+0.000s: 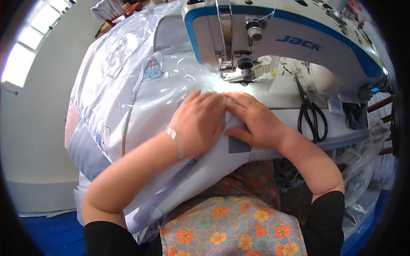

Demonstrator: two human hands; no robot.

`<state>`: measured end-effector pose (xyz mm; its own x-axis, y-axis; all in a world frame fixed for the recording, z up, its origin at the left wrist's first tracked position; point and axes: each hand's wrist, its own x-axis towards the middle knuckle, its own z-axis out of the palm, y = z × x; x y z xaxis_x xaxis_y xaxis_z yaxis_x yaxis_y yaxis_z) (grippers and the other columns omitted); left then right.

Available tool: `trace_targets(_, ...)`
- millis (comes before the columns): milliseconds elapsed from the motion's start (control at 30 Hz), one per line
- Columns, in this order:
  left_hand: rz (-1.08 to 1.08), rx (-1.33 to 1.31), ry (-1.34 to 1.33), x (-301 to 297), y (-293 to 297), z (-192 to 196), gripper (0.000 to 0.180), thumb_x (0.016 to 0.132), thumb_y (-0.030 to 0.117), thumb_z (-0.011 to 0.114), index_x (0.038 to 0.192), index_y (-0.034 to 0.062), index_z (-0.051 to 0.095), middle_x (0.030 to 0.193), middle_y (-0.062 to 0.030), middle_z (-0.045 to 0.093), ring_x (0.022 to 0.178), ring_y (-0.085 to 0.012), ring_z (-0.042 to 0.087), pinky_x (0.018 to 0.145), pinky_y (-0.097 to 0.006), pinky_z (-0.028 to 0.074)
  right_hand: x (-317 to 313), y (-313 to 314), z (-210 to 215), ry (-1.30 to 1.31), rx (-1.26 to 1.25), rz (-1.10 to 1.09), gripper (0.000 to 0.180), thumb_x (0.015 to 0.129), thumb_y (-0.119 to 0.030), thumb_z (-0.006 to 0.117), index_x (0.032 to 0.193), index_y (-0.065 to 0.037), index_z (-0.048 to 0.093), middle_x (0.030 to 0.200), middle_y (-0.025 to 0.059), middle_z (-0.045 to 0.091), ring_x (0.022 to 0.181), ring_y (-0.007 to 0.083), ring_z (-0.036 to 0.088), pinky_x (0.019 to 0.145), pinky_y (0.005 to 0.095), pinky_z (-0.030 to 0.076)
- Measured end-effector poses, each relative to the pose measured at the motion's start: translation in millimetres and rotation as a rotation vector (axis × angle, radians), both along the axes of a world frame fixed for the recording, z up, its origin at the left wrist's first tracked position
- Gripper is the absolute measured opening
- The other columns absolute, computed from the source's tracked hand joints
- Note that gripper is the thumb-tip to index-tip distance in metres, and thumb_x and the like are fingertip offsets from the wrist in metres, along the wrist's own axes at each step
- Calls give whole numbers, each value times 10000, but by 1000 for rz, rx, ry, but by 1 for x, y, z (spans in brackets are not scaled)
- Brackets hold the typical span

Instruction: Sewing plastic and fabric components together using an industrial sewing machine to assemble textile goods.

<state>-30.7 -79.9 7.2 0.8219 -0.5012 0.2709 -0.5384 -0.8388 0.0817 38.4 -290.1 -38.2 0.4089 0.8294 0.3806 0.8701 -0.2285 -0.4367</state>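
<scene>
Just in front of the needle area of a white and blue sewing machine (299, 40), my two hands meet over a pale printed fabric (162, 96). My left hand (198, 121), with a silvery band at its wrist, has its fingers curled down on the fabric. A bunched fold of the same fabric lies between the thumb and fingers of my right hand (256, 119). The fingertips of both hands nearly touch under the bright machine lamp. Glossy clear plastic covers part of the fabric. What lies under my left palm is hidden.
Black-handled scissors (311, 115) lie on the machine bed to the right of my right hand. Dark scraps (354, 115) sit at the table's right end. Crumpled clear plastic (363, 170) hangs below it. The fabric drapes over the left side and toward my lap.
</scene>
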Motion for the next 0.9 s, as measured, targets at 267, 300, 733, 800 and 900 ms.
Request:
trace_targets(267,349,36,117,-142,36,-1,599,763,200,741,1287,-33,571,1292,-195,562,1191,-397,541,1021,-465,427,-118,-46,-37,928,692,-192,443,938,23,597,1369,4,495,1436,183,485,1289,229,528,1031,328,479)
trace_targets(300,376,30,142,-146,39,-6,588,760,171,746,1288,-27,575,1274,-203,565,1157,-406,554,996,-464,446,-131,-51,-51,929,702,-200,443,938,23,597,1369,4,495,1436,183,485,1289,229,528,1031,328,479)
trace_targets(733,352,159,-68,-158,64,-26,594,696,44,692,1280,-3,594,1339,-195,565,1210,-364,555,1022,-439,450,-154,7,-92,1488,468,-100,569,940,-96,668,1442,2,418,1385,104,543,1266,198,527,1104,343,391)
trace_targets(800,304,122,-191,-147,79,-25,509,666,-6,640,1175,5,634,1192,-179,639,1079,-352,622,915,-434,507,-153,12,-91,1489,487,-100,532,950,-127,658,1422,2,449,1339,89,577,1235,194,545,1088,335,401)
trace_targets(900,340,247,-429,-117,109,11,347,704,-31,596,1036,51,652,987,-121,674,895,-325,651,791,-438,526,-160,7,-78,1528,601,-68,455,971,-170,635,1373,2,512,1253,70,634,1184,190,577,1063,333,421)
